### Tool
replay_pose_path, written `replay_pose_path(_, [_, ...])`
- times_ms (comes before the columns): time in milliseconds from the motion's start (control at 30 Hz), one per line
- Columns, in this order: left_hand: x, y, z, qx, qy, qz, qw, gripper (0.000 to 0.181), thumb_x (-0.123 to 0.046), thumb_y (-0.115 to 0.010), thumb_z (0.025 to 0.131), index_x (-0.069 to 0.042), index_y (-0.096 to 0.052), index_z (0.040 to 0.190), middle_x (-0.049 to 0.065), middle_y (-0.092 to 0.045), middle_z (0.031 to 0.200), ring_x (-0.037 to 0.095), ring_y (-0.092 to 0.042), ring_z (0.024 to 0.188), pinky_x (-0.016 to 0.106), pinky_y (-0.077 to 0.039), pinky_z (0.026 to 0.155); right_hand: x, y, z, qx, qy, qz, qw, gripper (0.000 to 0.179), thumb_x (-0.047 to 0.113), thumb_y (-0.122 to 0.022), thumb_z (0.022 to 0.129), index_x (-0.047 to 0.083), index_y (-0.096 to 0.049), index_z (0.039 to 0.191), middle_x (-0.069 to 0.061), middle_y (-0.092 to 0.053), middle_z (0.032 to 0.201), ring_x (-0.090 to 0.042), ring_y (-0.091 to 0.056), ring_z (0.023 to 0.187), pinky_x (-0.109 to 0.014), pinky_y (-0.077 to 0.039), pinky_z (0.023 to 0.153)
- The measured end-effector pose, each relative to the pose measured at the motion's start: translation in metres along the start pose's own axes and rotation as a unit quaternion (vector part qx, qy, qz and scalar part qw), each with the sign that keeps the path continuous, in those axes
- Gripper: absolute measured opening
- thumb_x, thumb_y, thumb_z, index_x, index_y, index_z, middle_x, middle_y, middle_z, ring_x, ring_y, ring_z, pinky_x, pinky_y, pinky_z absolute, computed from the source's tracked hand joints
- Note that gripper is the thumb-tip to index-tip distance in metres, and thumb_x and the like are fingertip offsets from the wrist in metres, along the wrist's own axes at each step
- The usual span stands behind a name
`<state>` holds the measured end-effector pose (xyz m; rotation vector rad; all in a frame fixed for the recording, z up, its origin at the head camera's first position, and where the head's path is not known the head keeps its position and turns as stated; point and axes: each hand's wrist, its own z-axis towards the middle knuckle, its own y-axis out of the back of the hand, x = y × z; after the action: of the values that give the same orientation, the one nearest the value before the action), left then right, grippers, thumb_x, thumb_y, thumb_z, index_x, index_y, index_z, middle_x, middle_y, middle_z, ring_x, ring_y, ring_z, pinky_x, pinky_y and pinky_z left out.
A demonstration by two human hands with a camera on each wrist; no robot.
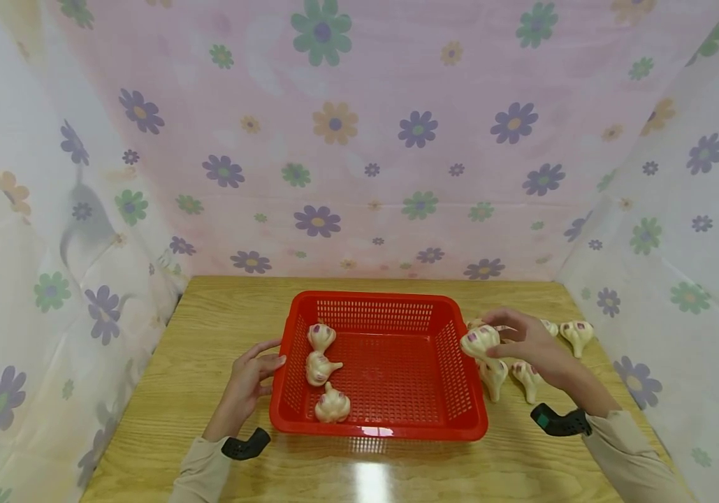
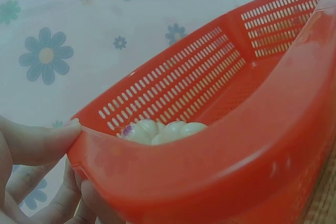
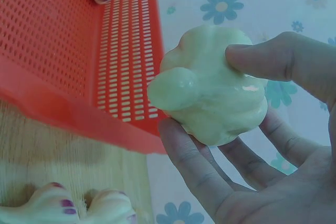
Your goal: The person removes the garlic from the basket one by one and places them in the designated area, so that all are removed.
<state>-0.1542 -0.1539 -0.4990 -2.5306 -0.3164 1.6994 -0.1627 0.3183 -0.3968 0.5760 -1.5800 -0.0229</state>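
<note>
Red basket [image 1: 372, 298], right rim [image 1: 480, 412] near garlic [image 1: 478, 342] in right fingers [image 3: 189, 157], roomy floor [image 1: 390, 377] inside

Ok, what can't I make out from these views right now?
Head: how many loose garlic bulbs there are; the right hand and its held bulb partly cover some.
Left wrist: the undersides of the bulbs inside, hidden by the near rim of the red basket.
Right wrist: two loose bulbs, cut off by the bottom edge.
</note>
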Motion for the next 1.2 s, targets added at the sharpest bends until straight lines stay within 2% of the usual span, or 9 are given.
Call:
replay_pose_path(167, [0.001, 0.000, 0.001, 0.000, 0.002, -0.004, 1.0000, 0.045, -0.010, -0.065, 0.086, -0.010, -0.055, 0.130, 0.008, -0.065, 0.099, 0.021, -0.065, 0.079, 0.040, -0.055, 0.063, -0.002, 0.005, -0.006, -0.003, 0.002, 0.003, 1.0000, 0.046, 0.009, -0.070, 0.084, -0.002, -0.048, 0.122, -0.010, -0.048, 0.125, -0.014, -0.055, 0.104, -0.038, -0.053, 0.076])
replay_pose_path(400, [0.002, 0.000, 0.002, 0.000, 0.010, -0.008, 0.9999, 0.046, -0.009, -0.065, 0.086, -0.009, -0.054, 0.130, 0.008, -0.065, 0.099, 0.020, -0.066, 0.080, 0.039, -0.055, 0.063, -0.006, 0.013, -0.014, -0.012, 0.004, 0.003, 0.9999, 0.044, 0.008, -0.071, 0.084, -0.003, -0.048, 0.120, -0.006, -0.050, 0.122, -0.013, -0.057, 0.100, -0.040, -0.053, 0.075])
replay_pose_path(533, [0.002, 0.000, 0.002, -0.001, 0.013, -0.009, 0.9999, 0.047, -0.009, -0.066, 0.085, -0.009, -0.054, 0.130, 0.008, -0.064, 0.100, 0.020, -0.066, 0.080, 0.038, -0.055, 0.062, -0.010, 0.017, -0.017, -0.015, -0.001, -0.007, 0.9999, 0.043, 0.009, -0.070, 0.084, -0.002, -0.048, 0.120, -0.009, -0.047, 0.124, -0.014, -0.053, 0.104, -0.039, -0.053, 0.076])
replay_pose_path(667, [0.001, 0.000, 0.001, -0.001, 0.014, -0.010, 0.9999, 0.046, -0.009, -0.066, 0.086, -0.009, -0.054, 0.130, 0.007, -0.064, 0.100, 0.020, -0.066, 0.079, 0.037, -0.055, 0.062, -0.013, 0.020, -0.019, -0.015, -0.007, -0.005, 0.9998, 0.043, 0.009, -0.070, 0.085, -0.002, -0.048, 0.120, -0.014, -0.043, 0.129, -0.034, -0.044, 0.119, -0.038, -0.052, 0.078])
replay_pose_path(767, [0.002, 0.000, 0.001, -0.001, 0.013, -0.010, 0.9999, 0.046, -0.009, -0.066, 0.086, -0.009, -0.054, 0.130, 0.007, -0.064, 0.099, 0.019, -0.065, 0.079, 0.037, -0.055, 0.061, -0.014, 0.021, -0.021, -0.016, -0.008, 0.002, 0.9998, 0.041, 0.009, -0.069, 0.085, -0.001, -0.049, 0.119, -0.011, -0.044, 0.130, -0.046, -0.036, 0.123, -0.038, -0.052, 0.078])
replay_pose_path(867, [0.001, 0.001, 0.001, -0.003, 0.012, -0.011, 0.9999, 0.046, -0.010, -0.066, 0.086, -0.010, -0.055, 0.130, 0.007, -0.065, 0.099, 0.020, -0.065, 0.079, 0.039, -0.055, 0.062, -0.016, 0.023, -0.024, -0.019, -0.006, -0.004, 0.9998, 0.037, 0.009, -0.068, 0.086, 0.003, -0.051, 0.118, -0.005, -0.047, 0.127, -0.033, -0.045, 0.120, -0.040, -0.052, 0.076])
replay_pose_path(1000, [0.001, 0.000, 0.001, -0.004, 0.011, -0.010, 0.9999, 0.046, -0.010, -0.066, 0.085, -0.010, -0.055, 0.130, 0.008, -0.065, 0.099, 0.021, -0.066, 0.079, 0.040, -0.055, 0.063, -0.020, 0.027, -0.027, -0.025, -0.002, -0.013, 0.9996, 0.034, 0.008, -0.067, 0.087, 0.007, -0.052, 0.118, 0.003, -0.048, 0.122, -0.010, -0.054, 0.103, -0.041, -0.050, 0.069])
replay_pose_path(1200, [0.000, 0.000, 0.001, -0.008, 0.012, -0.010, 0.9998, 0.043, -0.009, -0.064, 0.086, -0.010, -0.056, 0.128, 0.008, -0.065, 0.099, 0.022, -0.066, 0.081, 0.041, -0.055, 0.063, -0.025, 0.032, -0.031, -0.039, -0.008, -0.023, 0.9990, 0.040, 0.008, -0.066, 0.088, 0.002, -0.048, 0.122, 0.005, -0.049, 0.120, -0.007, -0.055, 0.100, -0.038, -0.050, 0.064])
